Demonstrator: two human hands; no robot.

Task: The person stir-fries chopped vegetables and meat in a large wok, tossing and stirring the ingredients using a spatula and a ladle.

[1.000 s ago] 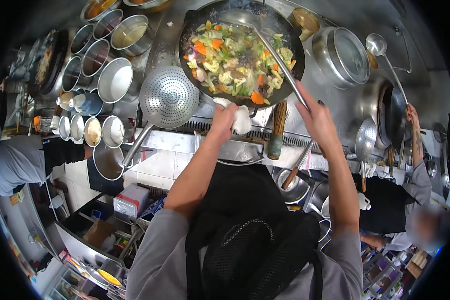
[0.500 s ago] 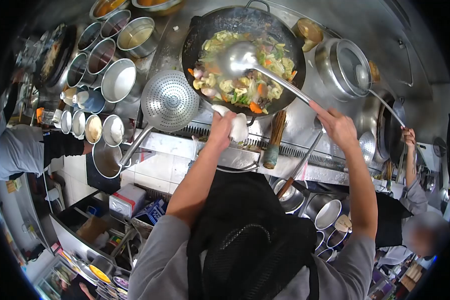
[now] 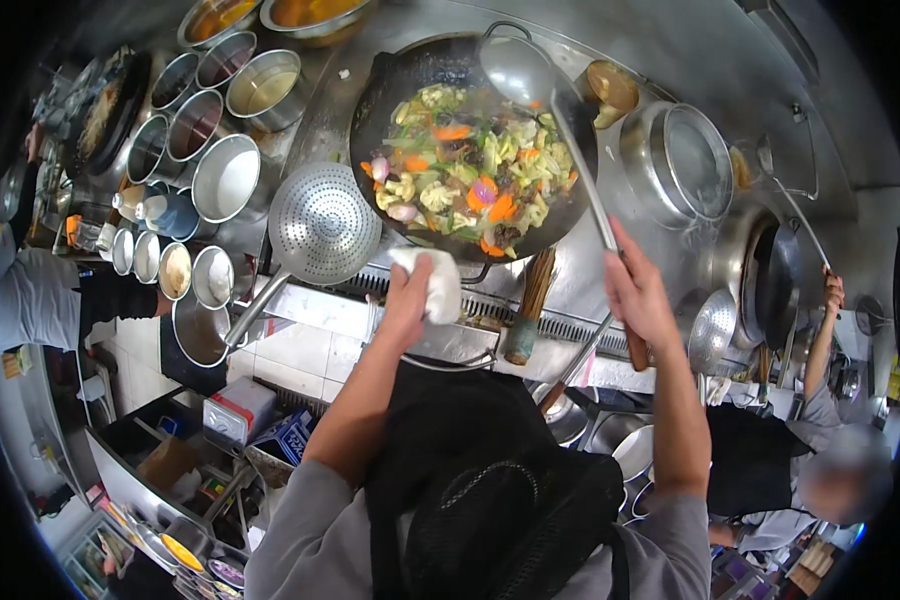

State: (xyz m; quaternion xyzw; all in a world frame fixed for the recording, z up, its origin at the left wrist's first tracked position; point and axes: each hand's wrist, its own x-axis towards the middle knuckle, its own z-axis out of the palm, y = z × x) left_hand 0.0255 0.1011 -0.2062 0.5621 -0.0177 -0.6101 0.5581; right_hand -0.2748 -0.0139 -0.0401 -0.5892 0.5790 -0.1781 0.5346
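A large dark wok (image 3: 370, 120) holds mixed chopped vegetables (image 3: 470, 180), with orange, green and pale pieces and some steam. My right hand (image 3: 638, 290) is closed around the handle of a long metal ladle (image 3: 518, 70), whose bowl is over the wok's far rim. The ladle's wooden handle end sticks out below my fingers. At the wok's near left edge, my left hand (image 3: 407, 300) grips a folded white cloth (image 3: 440, 288). Whether the cloth touches the wok's rim is hard to tell. A perforated strainer (image 3: 325, 222) rests just left of the wok.
Metal containers (image 3: 227, 178) of ingredients stand at the left. A bamboo brush (image 3: 532, 305) lies near the wok's front, and a lidded pot (image 3: 675, 165) stands right. A co-worker (image 3: 770, 460) holds another ladle at the right; another person (image 3: 30, 290) stands left.
The ladle has swung from over the vegetables to the wok's far rim. My right hand has moved down and left. The vegetables have shifted, and the camera view has moved slightly.
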